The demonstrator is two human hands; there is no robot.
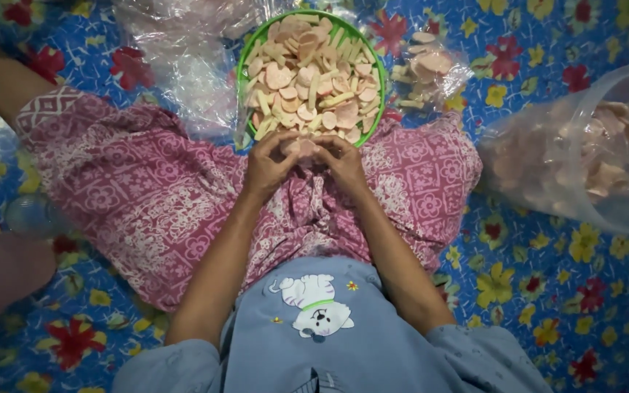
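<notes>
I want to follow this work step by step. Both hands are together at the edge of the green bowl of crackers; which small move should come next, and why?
Probably lower the small piece into a bag. Left hand and right hand pinch a pale piece together at the near rim of the green bowl, beside a part-filled clear bag. Whether they grip plastic too is unclear.

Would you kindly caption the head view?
Both hands, left hand and right hand, pinch a pink cracker beside a green bowl.
</notes>
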